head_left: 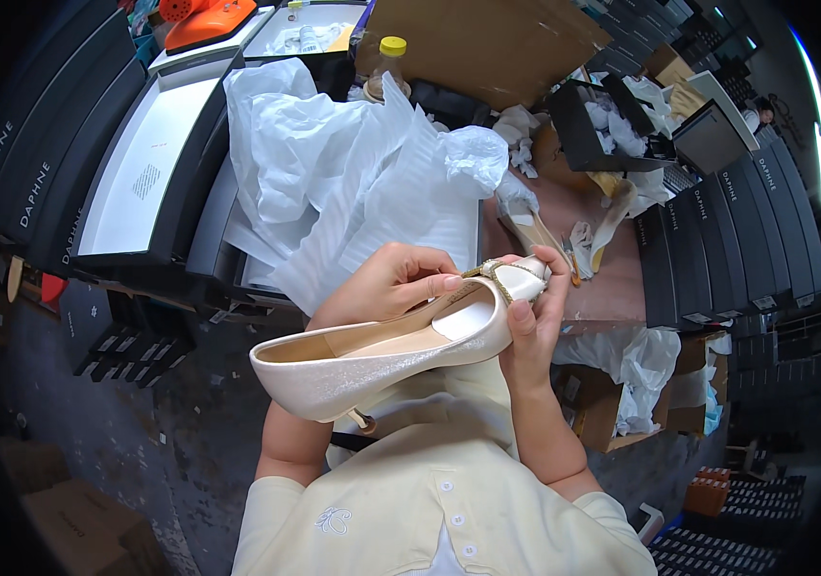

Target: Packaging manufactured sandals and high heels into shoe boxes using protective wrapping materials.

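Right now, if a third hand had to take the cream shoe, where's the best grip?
Grip the cream high-heeled shoe at its heel cup, coming from the person's left. That end is bare and sticks out sideways. The left hand and right hand crowd the toe end around the gold ornament. The thin heel below looks a poorer hold.

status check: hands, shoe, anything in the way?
Left hand fingers on strap at shoe toe. Right hand grips toe end, shoe held sideways off table. White wrapping paper behind; nothing blocking.
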Motion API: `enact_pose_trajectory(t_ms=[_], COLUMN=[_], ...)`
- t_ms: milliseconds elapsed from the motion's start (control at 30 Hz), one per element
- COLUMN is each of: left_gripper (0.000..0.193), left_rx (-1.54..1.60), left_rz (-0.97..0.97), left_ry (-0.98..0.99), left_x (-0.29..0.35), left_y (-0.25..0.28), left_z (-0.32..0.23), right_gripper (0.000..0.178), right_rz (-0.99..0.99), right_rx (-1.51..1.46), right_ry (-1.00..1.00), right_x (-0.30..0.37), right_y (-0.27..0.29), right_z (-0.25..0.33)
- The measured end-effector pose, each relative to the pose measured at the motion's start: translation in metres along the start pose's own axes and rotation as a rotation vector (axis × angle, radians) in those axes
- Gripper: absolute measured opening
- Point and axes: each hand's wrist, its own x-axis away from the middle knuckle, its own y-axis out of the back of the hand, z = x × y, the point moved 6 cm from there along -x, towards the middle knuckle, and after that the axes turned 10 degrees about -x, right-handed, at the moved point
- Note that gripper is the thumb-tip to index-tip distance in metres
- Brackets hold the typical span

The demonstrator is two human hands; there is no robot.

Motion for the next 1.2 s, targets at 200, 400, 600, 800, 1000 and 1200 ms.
enact_pose_trajectory(t_ms=[200, 400, 600, 800, 1000, 1200], left_gripper=[0.024, 0.024, 0.024, 0.024, 0.025, 0.024], left_rx=[-0.005, 0.000, -0.010, -0.028, 0.025, -0.030], left_rz=[0.005, 0.000, 0.005, 0.018, 0.023, 0.017], left_ry=[-0.003, -0.005, 0.002, -0.002, 0.019, 0.007], left_x=[-0.002, -0.002, -0.003, -0.005, -0.005, -0.005], left_y=[0.000, -0.001, 0.000, 0.001, 0.000, 0.002], left_z=[0.002, 0.002, 0.008, 0.009, 0.011, 0.014], right_gripper=[0.073, 0.072, 0.072, 0.071, 0.071, 0.072], right_rz=[-0.008, -0.007, -0.006, -0.010, -0.020, -0.012], right_rx=[-0.017, -0.032, -0.040, -0.048, -0.059, -0.056], right_ry=[-0.020, -0.028, -0.037, -0.041, -0.058, -0.063], right_x=[-0.001, -0.001, -0.001, -0.003, -0.002, -0.001], right_y=[0.001, 0.001, 0.003, 0.003, 0.004, 0.005], right_z=[-0.001, -0.002, -0.004, -0.005, -0.008, -0.009])
